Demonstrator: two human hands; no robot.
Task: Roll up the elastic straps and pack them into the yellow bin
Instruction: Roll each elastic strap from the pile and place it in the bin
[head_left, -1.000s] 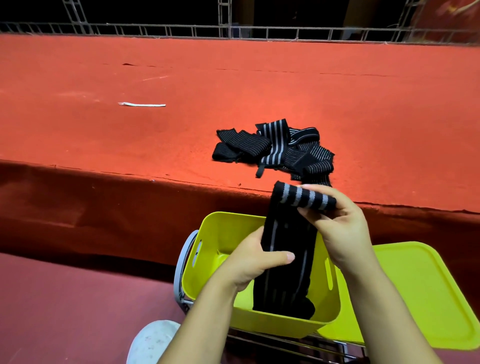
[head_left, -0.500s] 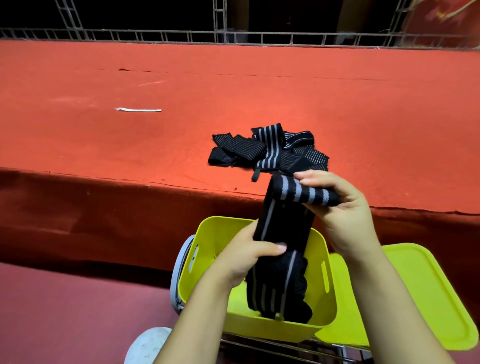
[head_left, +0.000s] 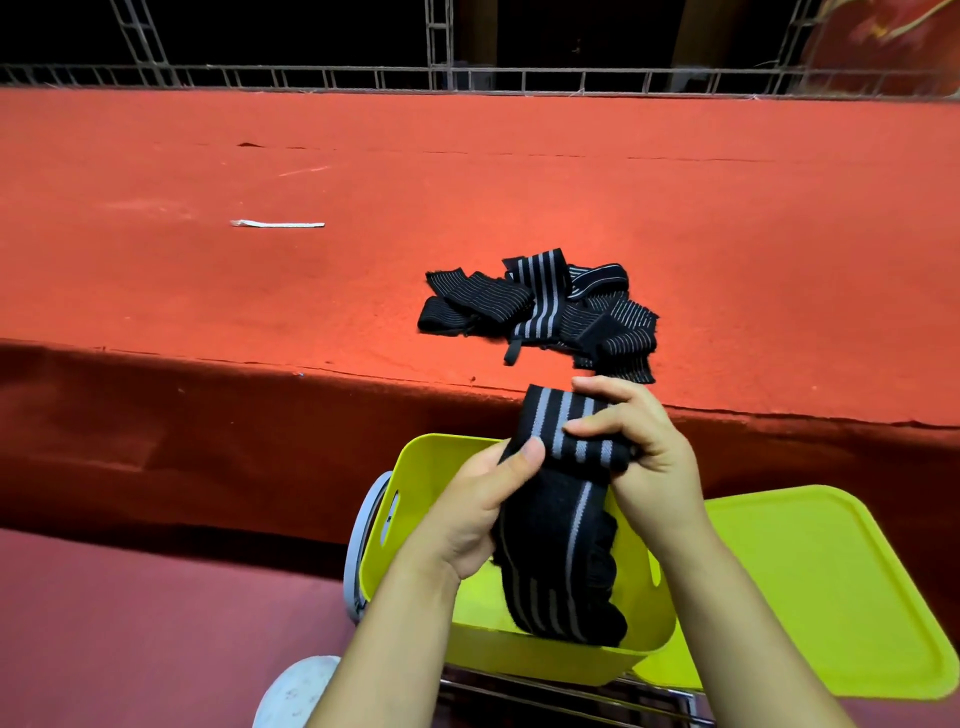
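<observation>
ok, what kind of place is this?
Probably the edge of a carpeted stage or event platform: a raised red carpet, metal truss rails behind it, darkness beyond. Both hands roll a strap over the yellow bin.

Bright, even light on the red carpeted ledge (background black), sharp focus, wide-angle bending at the edges.

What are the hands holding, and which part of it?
Both hands hold one striped elastic strap. The right hand grips its rolled top end; the left hand pinches the strap just below. Its loose end hangs into the yellow bin.
</observation>
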